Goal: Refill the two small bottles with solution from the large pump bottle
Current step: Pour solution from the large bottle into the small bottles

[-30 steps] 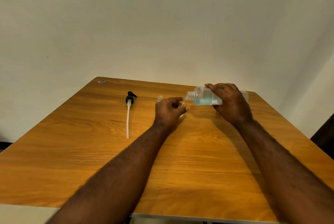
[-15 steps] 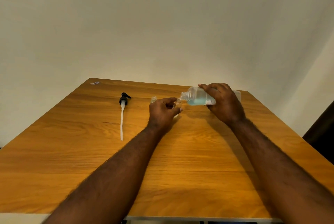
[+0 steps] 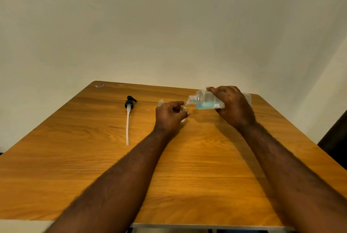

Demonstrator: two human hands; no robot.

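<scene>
My right hand (image 3: 231, 107) grips the large clear bottle (image 3: 203, 101), tipped almost flat with its open threaded neck pointing left. Blue solution pools in its lower side. My left hand (image 3: 170, 115) holds a small clear bottle (image 3: 183, 108) upright on the table, its mouth right under the large bottle's neck. Most of that small bottle is hidden by my fingers. A second small clear bottle (image 3: 160, 102) stands open just behind my left hand.
The black pump head with its long white tube (image 3: 128, 120) lies on the wooden table (image 3: 197, 167) to the left. A small scrap (image 3: 99, 86) sits at the far left corner. A plain wall rises behind the table.
Both hands keep their hold. The large bottle's neck has stayed at the small bottle's mouth; only the camera view has shifted slightly.
</scene>
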